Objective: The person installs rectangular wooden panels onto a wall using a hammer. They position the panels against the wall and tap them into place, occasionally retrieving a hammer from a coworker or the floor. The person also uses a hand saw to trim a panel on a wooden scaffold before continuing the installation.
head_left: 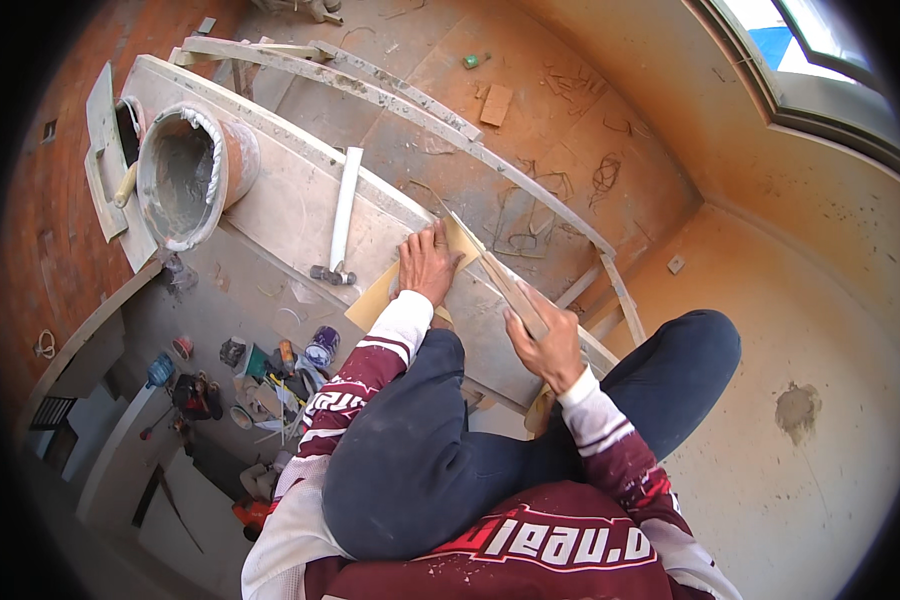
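My left hand (pixel 429 264) presses a narrow yellowish board (pixel 372 303) down on the wide plank, fingers over it and thumb spread toward its right end. Closed round a wooden handle, my right hand (pixel 547 340) holds what looks like a handsaw (pixel 511 284), seen nearly edge-on. Its thin blade slants up and left to the end of the board, just right of my left thumb. Left of my hands, a hammer (pixel 346 209) with a whitish handle lies on the plank, its dark head toward me.
I sit on a raised, dusty plank platform (pixel 278 208). A mortar-crusted bucket (pixel 150 190) stands at its left. Curved wooden rails (pixel 410 112) run beyond it. Far below left lie tools, containers and a purple-labelled bucket (pixel 323 345). A wall with a window (pixel 810 60) rises at right.
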The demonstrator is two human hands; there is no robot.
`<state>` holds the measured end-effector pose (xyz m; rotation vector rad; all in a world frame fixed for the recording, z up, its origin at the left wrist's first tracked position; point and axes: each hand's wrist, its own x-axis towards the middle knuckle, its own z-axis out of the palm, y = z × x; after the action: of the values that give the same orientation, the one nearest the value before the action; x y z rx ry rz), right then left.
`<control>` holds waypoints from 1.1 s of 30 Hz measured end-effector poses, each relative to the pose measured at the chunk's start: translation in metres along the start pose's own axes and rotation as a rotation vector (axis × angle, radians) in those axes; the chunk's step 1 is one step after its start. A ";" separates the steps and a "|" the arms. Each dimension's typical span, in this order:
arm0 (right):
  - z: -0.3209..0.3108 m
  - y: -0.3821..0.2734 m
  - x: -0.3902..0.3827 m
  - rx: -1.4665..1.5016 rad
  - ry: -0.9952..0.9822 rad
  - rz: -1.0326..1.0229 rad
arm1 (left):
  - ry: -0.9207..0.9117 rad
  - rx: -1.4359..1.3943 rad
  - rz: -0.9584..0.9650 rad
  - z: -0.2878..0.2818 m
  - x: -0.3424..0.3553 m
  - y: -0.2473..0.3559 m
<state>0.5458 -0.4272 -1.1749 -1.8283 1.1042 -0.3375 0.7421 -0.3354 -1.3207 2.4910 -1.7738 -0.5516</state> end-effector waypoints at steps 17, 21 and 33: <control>0.018 0.005 0.016 -0.022 -0.073 0.135 | -0.017 0.031 0.014 0.000 0.004 -0.001; -0.001 0.005 -0.020 0.076 0.091 -0.011 | -0.005 0.049 0.009 0.000 0.003 -0.001; 0.016 0.011 -0.002 0.052 0.005 0.135 | 0.003 0.033 0.030 0.000 0.002 0.003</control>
<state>0.5491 -0.4182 -1.1916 -1.6982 1.2051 -0.2889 0.7398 -0.3380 -1.3201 2.4798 -1.8311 -0.5210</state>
